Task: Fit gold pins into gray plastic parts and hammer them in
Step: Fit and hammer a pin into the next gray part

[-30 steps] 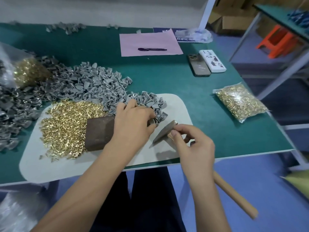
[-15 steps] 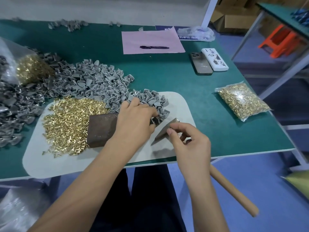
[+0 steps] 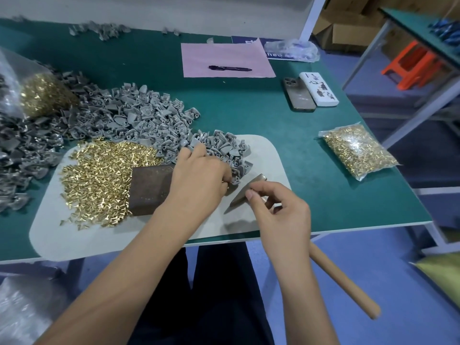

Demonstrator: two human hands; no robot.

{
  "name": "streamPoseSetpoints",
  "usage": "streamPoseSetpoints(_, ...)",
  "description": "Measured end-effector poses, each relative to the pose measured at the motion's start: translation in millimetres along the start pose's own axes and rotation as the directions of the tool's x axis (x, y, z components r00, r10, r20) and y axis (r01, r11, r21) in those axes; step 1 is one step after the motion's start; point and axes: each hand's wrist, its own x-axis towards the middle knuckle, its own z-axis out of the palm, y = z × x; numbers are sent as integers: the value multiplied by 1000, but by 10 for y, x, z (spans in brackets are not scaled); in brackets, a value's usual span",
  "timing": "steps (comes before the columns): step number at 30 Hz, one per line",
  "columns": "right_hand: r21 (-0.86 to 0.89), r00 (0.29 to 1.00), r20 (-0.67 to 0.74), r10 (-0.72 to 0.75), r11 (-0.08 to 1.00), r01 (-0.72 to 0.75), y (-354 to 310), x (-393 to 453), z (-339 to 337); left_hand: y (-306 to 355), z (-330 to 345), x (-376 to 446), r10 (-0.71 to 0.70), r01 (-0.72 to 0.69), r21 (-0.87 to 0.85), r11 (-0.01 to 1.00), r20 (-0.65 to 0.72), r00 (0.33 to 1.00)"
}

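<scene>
A loose heap of gold pins (image 3: 99, 178) lies on the pale mat (image 3: 268, 155), left of a brown metal block (image 3: 149, 188). Gray plastic parts (image 3: 154, 120) are piled behind the mat and spill onto it. My left hand (image 3: 199, 180) rests over the block's right end, its fingertips curled on a gray plastic part at the near edge of the pile; the part is mostly hidden. My right hand (image 3: 278, 212) grips the hammer just behind its gray metal head (image 3: 245, 192), which points at my left fingertips. The wooden handle (image 3: 348, 285) sticks out past the table's front edge.
A sealed bag of gold pins (image 3: 358, 150) lies at the right edge of the green table (image 3: 311, 195). A phone (image 3: 298, 94), a white box (image 3: 319, 89) and pink paper (image 3: 224, 56) with a pen (image 3: 230, 68) lie at the back. Another pin bag (image 3: 42, 95) sits far left.
Both hands have stayed almost in place. My left fingers have closed a little tighter at the edge of the gray pile, and the hammer head has stayed beside them.
</scene>
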Motion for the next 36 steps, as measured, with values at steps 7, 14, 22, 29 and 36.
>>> streamPoseSetpoints(7,-1,1000,-6,-1,1000,1,4,39,27,-91,-67,-124,5,-28,-145,989,-154,988)
streamPoseSetpoints(14,13,1000,4,-26,1000,26,-27,26,78,-85,-3,-133,96,-97,-68,993,-29,995)
streamPoseSetpoints(22,10,1000,-3,-25,1000,25,-41,25,34,14,-16,-20,150,-148,-81,986,28,988)
streamPoseSetpoints(29,34,999,13,-30,999,29,-93,31,91,-359,-197,-373,-89,19,-431,902,-141,986)
streamPoseSetpoints(36,42,986,138,-98,995,93,-257,5,436,-736,-215,-668,-466,407,-385,828,-69,882)
